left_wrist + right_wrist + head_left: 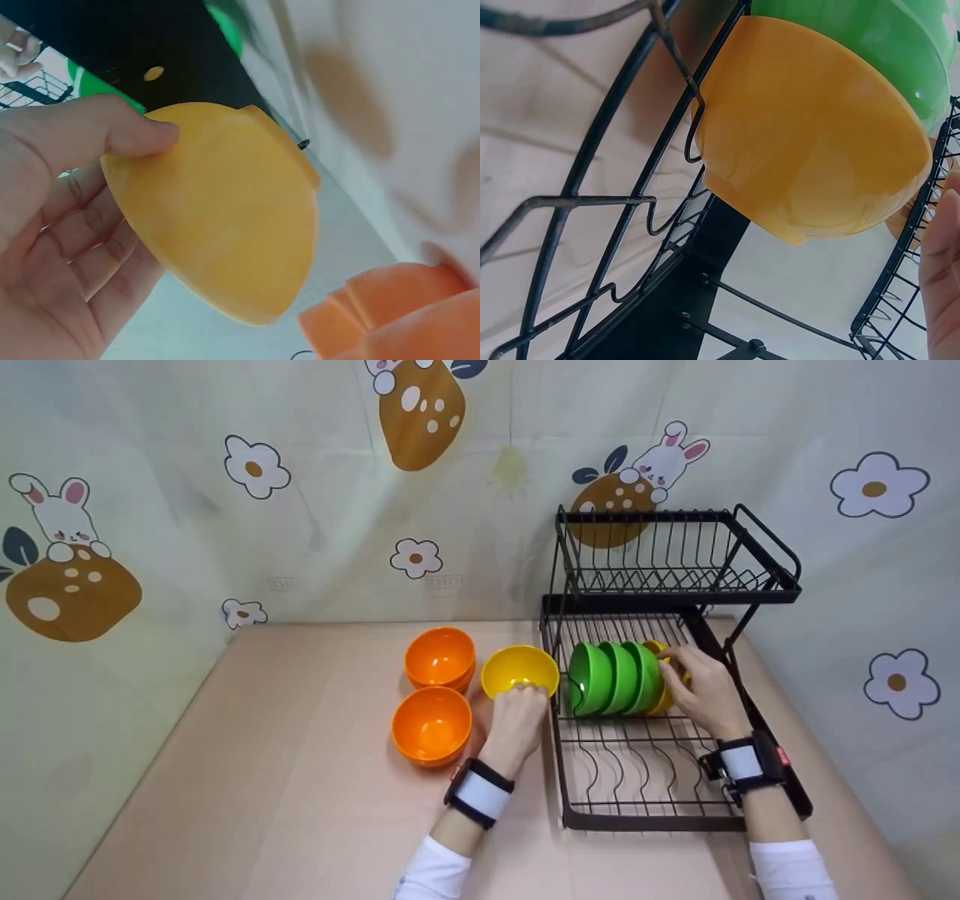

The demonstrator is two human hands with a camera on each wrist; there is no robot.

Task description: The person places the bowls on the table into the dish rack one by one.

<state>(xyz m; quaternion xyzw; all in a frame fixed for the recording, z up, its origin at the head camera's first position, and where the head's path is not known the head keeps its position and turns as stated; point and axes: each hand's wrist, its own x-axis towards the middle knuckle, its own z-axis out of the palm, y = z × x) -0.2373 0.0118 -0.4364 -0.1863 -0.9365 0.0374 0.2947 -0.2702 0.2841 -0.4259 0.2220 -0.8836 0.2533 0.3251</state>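
Observation:
My left hand (517, 724) pinches the near rim of a yellow bowl (225, 202), thumb on one face and fingers behind it. In the head view that bowl sits left of the dish rack (652, 821). Over on the rack, my right hand (705, 690) is at the rim of another yellow bowl (810, 135), which stands on edge among the wires. Its fingers (941, 262) show beside that rim in the right wrist view. Several green bowls (589, 679) stand on edge in a row just left of it, partly covering it in the head view.
Two stacks of orange bowls, the far stack (440, 656) and the near stack (431, 727), stand on the table left of the yellow bowl. The rack's raised upper basket (675, 598) overhangs its back part. A patterned curtain (330, 532) hangs behind.

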